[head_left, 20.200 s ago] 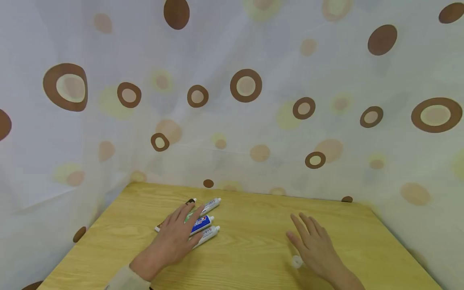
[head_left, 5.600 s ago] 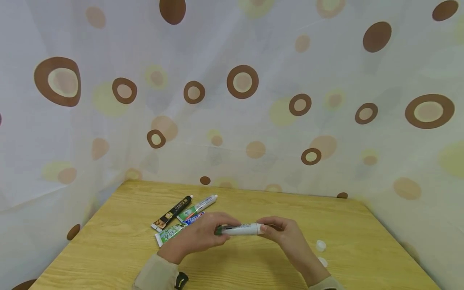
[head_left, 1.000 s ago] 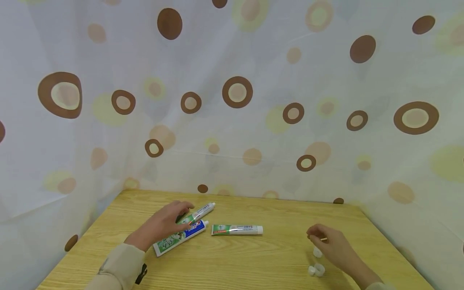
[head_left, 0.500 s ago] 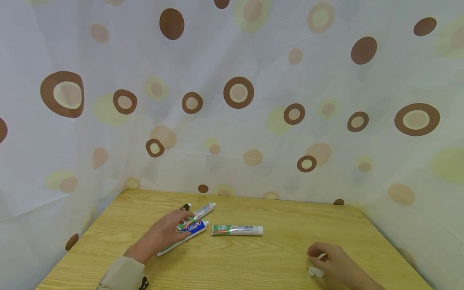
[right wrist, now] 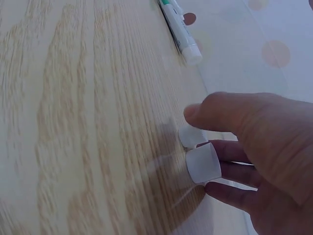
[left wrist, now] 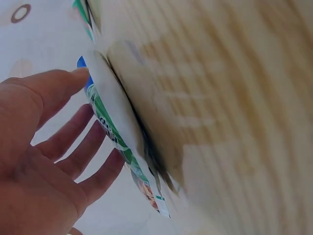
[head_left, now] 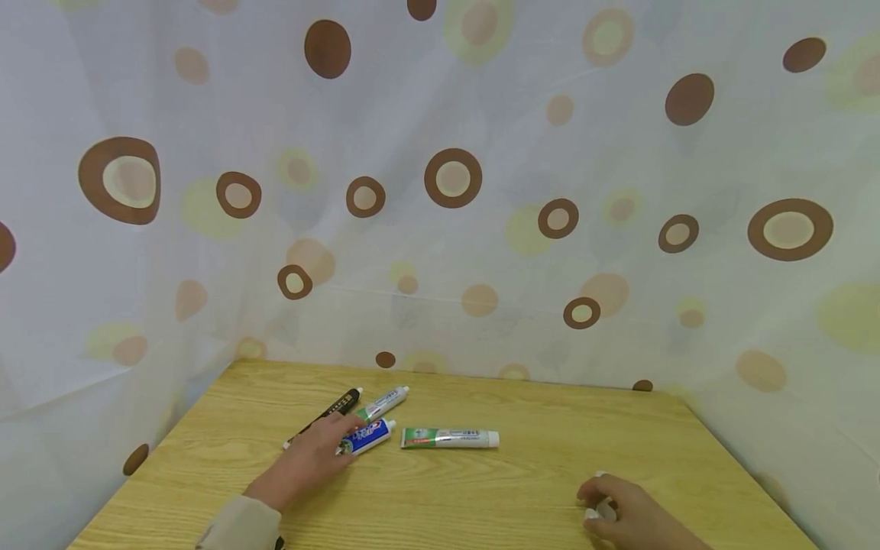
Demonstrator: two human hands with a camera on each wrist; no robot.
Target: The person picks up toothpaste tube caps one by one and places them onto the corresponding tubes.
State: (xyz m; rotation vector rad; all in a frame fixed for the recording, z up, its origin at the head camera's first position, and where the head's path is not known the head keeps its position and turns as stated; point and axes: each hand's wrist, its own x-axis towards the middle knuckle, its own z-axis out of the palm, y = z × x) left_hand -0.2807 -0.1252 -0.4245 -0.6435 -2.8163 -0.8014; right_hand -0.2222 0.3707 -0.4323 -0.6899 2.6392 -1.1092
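My left hand [head_left: 312, 452] lies over a blue and green toothpaste tube [head_left: 367, 436] on the table. In the left wrist view its thumb tip and fingertips touch the tube [left wrist: 105, 120], fingers mostly straight. Right beside it, a white and green toothpaste tube [head_left: 388, 401] and a black one [head_left: 340, 405] lie at a slant, both partly covered by that hand. My right hand [head_left: 629, 512] is loosely curved around small white caps; in the right wrist view a wider cap [right wrist: 203, 164] and a smaller one [right wrist: 190, 136] sit between thumb and fingers. Another cap [head_left: 600, 473] shows just past the fingers.
A white and green toothpaste tube [head_left: 450, 438] with a white cap on its end lies crosswise mid-table, apart from the others. Behind the wooden table [head_left: 481, 504] and at its sides hangs a spotted curtain [head_left: 522, 153].
Earlier the tubes lay together at the left; one now lies capped mid-table, and more caps are at the right. Lately my left hand lowered onto the blue tube and my right hand drew nearer the front caps.
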